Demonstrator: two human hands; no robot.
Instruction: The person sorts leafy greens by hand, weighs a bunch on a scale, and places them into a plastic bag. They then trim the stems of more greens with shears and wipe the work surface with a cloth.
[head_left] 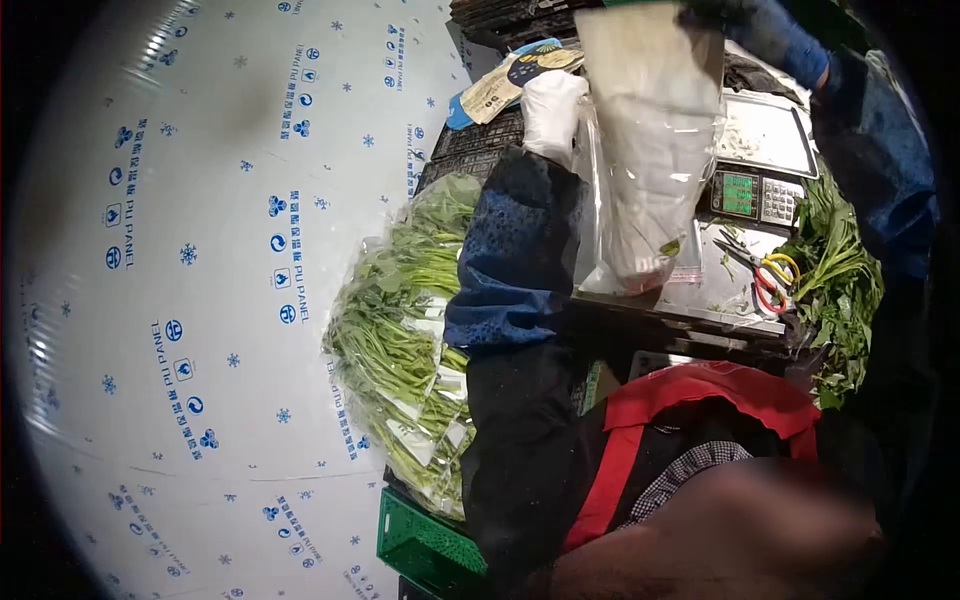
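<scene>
My left hand (553,113), in a white glove under a blue sleeve cover, is beside the left edge of a large clear plastic bag (655,150). Its fingers cannot be made out. At the bag's upper right corner is my right hand (755,30), in a dark blue glove, its fingers closed on the bag's top edge. The bag hangs tall and whitish over the work surface, with a bit of green leaf low on it. Red and yellow-handled scissors (770,285) lie to its right, below a digital scale (740,195) with a lit green display.
Bagged leafy greens (410,340) stand at the left beside a white printed wall panel (220,250). Loose greens (835,290) hang over the right side. A green crate (425,545) sits low at the left. Printed packaging (510,85) lies on black crates (460,150) behind.
</scene>
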